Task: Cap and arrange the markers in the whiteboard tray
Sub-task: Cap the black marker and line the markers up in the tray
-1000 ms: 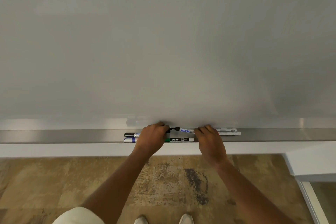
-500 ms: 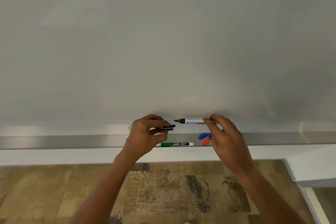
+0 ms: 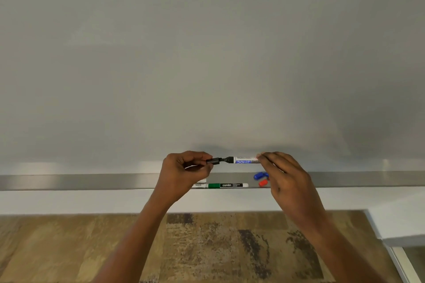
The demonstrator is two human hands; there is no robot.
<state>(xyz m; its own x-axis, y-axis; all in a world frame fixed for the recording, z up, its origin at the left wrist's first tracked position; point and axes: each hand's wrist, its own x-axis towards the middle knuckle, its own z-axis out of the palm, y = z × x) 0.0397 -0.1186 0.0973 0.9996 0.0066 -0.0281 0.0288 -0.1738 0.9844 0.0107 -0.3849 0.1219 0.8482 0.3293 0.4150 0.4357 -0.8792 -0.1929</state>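
Observation:
My right hand point(image 3: 285, 177) holds a white marker point(image 3: 246, 160) with a black tip level, just above the metal whiteboard tray point(image 3: 92, 181). My left hand point(image 3: 184, 172) pinches a black cap point(image 3: 212, 160) whose mouth meets the marker's tip. In the tray lies a green-capped marker point(image 3: 226, 185). Left of it, more white markers point(image 3: 199, 185) show partly behind my left hand. A loose blue cap point(image 3: 260, 176) and a loose red cap point(image 3: 263, 183) rest in the tray by my right hand.
The blank whiteboard point(image 3: 207, 53) fills the upper view. Below the tray runs a white ledge point(image 3: 69, 201), then patterned brown carpet point(image 3: 207, 248). A white frame edge point(image 3: 400, 257) stands at the lower right.
Both hands lifted the marker and the black cap off the tray. The cap has since moved right until it meets the tip. The blue and red caps came into view.

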